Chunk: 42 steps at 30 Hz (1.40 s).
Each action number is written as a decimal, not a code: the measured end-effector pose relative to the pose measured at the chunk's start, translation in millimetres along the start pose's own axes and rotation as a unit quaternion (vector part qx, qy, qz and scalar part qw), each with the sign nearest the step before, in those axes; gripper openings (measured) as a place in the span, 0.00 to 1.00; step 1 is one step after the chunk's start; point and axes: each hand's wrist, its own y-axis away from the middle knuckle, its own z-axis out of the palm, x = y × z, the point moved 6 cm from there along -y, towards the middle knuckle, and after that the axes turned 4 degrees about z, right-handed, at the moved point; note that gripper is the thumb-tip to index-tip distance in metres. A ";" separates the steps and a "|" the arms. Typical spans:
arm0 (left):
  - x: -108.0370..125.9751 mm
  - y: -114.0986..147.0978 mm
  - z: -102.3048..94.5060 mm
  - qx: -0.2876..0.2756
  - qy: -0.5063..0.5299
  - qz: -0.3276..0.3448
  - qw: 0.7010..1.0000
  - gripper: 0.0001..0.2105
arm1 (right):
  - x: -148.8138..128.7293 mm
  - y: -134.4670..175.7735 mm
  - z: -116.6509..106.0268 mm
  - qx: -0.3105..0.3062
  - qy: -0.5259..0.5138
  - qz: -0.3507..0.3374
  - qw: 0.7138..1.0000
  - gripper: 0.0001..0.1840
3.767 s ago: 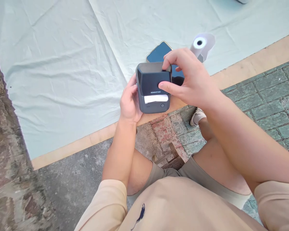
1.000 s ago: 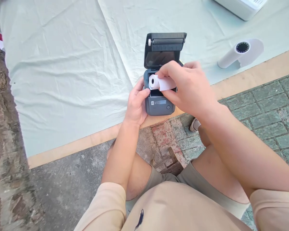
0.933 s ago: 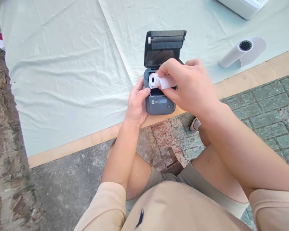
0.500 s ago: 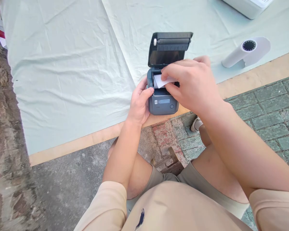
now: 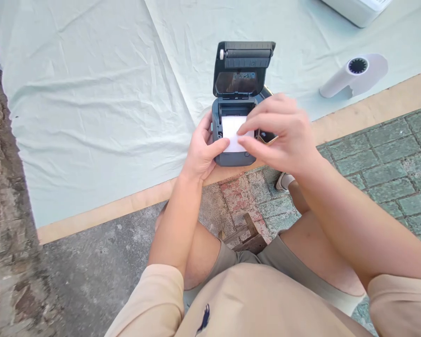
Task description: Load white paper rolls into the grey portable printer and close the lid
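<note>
My left hand [image 5: 200,152] wraps the left side of the small grey printer [image 5: 233,157], which sits at the near edge of the cloth-covered table [image 5: 91,93] with its lid [image 5: 243,65] tipped up and back, and my thumb presses on the lower left corner of the white paper strip [image 5: 231,133] lying across its open front. My right hand [image 5: 280,135] reaches in from the right, wrist bent and knuckles up, pinching the strip's right edge between thumb and forefinger. A spare paper roll [image 5: 351,75] lies well apart on the cloth to the right.

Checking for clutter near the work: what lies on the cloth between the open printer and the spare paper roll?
Head view: only bare cloth lies between the printer and the spare paper roll.
</note>
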 end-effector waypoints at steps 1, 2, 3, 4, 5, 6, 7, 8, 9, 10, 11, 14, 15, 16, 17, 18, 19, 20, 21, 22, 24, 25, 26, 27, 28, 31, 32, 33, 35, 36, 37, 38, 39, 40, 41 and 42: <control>0.1 0.4 0.4 -0.006 -0.005 0.003 1.000 0.35 | 4.5 -3.2 -7.5 0.034 -0.031 0.021 0.999 0.04; 0.1 0.7 0.5 -0.011 -0.010 0.005 1.000 0.36 | 10.3 -6.9 -13.8 0.061 -0.061 0.049 0.995 0.05; 0.1 1.1 0.5 -0.014 -0.015 0.008 1.000 0.37 | 16.4 -10.8 -18.3 0.078 -0.089 0.079 0.990 0.09; -0.2 1.4 0.4 -0.017 -0.020 0.009 1.000 0.37 | 22.5 -14.6 -20.1 0.079 -0.119 0.110 0.984 0.13; -0.6 1.7 0.1 -0.018 -0.024 0.011 0.999 0.37 | 27.8 -18.1 -19.7 0.069 -0.152 0.137 0.976 0.16; -0.9 1.9 -0.4 -0.018 -0.028 0.014 0.999 0.37 | 31.5 -21.1 -18.4 0.058 -0.186 0.157 0.968 0.19; -1.2 2.0 -1.1 -0.018 -0.029 0.018 0.999 0.36 | 34.1 -23.2 -17.8 0.055 -0.211 0.173 0.961 0.20; -1.6 2.1 -1.9 -0.016 -0.029 0.022 0.999 0.36 | 35.5 -24.5 -18.5 0.061 -0.221 0.183 0.956 0.20; -2.1 2.2 -2.6 -0.015 -0.028 0.023 0.999 0.35 | 35.5 -25.2 -19.9 0.068 -0.214 0.188 0.956 0.20; -2.4 2.4 -3.2 -0.014 -0.025 0.024 0.999 0.35 | 34.3 -25.6 -20.4 0.064 -0.196 0.186 0.961 0.19; -2.5 2.6 -3.4 -0.015 -0.022 0.024 0.999 0.34 | 32.1 -26.0 -20.1 0.050 -0.174 0.179 0.967 0.18; 0.1 3.9 -0.1 -0.032 -0.012 0.020 0.999 0.35 | 26.0 -25.1 -8.2 -0.074 -0.111 0.141 0.981 0.21; 1.5 4.5 1.9 -0.037 -0.008 0.015 0.999 0.34 | 26.4 -23.4 -3.0 -0.115 -0.094 0.134 0.980 0.23; 2.8 5.1 3.8 -0.039 -0.002 0.007 0.999 0.33 | 28.6 -21.1 1.8 -0.147 -0.082 0.136 0.976 0.25; 3.9 5.5 5.2 -0.034 0.006 -0.003 0.999 0.31 | 31.8 -18.8 5.7 -0.167 -0.076 0.142 0.973 0.27; 4.7 5.8 6.0 -0.024 0.015 -0.013 1.000 0.28 | 35.6 -16.5 8.9 -0.176 -0.077 0.151 0.970 0.29; 5.3 6.0 6.5 -0.010 0.027 -0.022 0.999 0.26 | 39.3 -14.5 11.2 -0.174 -0.086 0.160 0.968 0.31; 5.9 5.9 6.4 0.004 0.040 -0.026 0.999 0.23 | 42.2 -12.7 13.2 -0.169 -0.095 0.163 0.967 0.33; 5.8 5.5 6.6 0.013 0.053 -0.031 0.998 0.22 | 44.4 -11.2 15.2 -0.163 -0.099 0.163 0.968 0.34; 4.9 4.9 6.5 0.019 0.065 -0.037 0.997 0.21 | 45.9 -9.9 17.3 -0.160 -0.098 0.160 0.969 0.35; 1.5 3.2 5.3 0.025 0.082 -0.055 0.995 0.20 | 47.1 -8.3 20.8 -0.156 -0.091 0.156 0.971 0.34; -0.1 2.2 3.6 0.033 0.088 -0.060 0.994 0.18 | 46.7 -8.2 21.5 -0.154 -0.088 0.155 0.972 0.34; -1.3 1.2 1.5 0.042 0.092 -0.063 0.993 0.17 | 45.3 -8.4 21.3 -0.151 -0.083 0.152 0.973 0.33; -1.8 0.3 -0.6 0.053 0.097 -0.061 0.992 0.15 | 42.9 -9.0 19.8 -0.146 -0.077 0.147 0.975 0.32; -1.6 -0.4 -2.1 0.060 0.100 -0.055 0.992 0.13 | 39.5 -10.0 16.9 -0.139 -0.068 0.139 0.978 0.30; -0.2 -1.2 -3.1 0.063 0.095 -0.035 0.993 0.11 | 26.7 -12.4 3.9 -0.118 -0.035 0.102 0.987 0.28; 0.0 -1.1 -3.0 0.063 0.090 -0.029 0.994 0.11 | 23.2 -12.6 0.3 -0.118 -0.023 0.092 0.988 0.29; 0.1 -0.9 -3.2 0.066 0.083 -0.023 0.994 0.10 | 20.7 -12.4 -2.3 -0.123 -0.012 0.085 0.989 0.31; -0.5 -0.4 -4.2 0.076 0.076 -0.011 0.994 0.10 | 18.6 -11.7 -4.9 -0.132 0.006 0.081 0.988 0.34; -1.0 -0.3 -4.5 0.077 0.075 -0.005 0.994 0.10 | 18.6 -11.7 -5.8 -0.132 0.014 0.083 0.988 0.34; -1.3 -0.3 -4.4 0.075 0.075 0.001 0.994 0.11 | 18.9 -12.2 -6.8 -0.124 0.025 0.089 0.988 0.33; -1.7 -0.5 -4.2 0.071 0.075 0.005 0.995 0.11 | 19.5 -13.3 -8.9 -0.107 0.039 0.099 0.989 0.31; -2.1 -0.7 -4.0 0.065 0.074 0.007 0.995 0.12 | 19.7 -14.8 -12.1 -0.079 0.057 0.110 0.989 0.27; -2.2 -1.0 -3.8 0.061 0.073 0.008 0.995 0.12 | 19.2 -16.4 -16.0 -0.048 0.073 0.119 0.989 0.22; -2.2 -1.3 -3.8 0.057 0.072 0.009 0.996 0.12 | 17.8 -17.9 -19.5 -0.023 0.084 0.121 0.989 0.17; -2.0 -1.6 -3.8 0.054 0.073 0.008 0.996 0.13 | 15.8 -19.1 -21.8 -0.009 0.087 0.115 0.989 0.13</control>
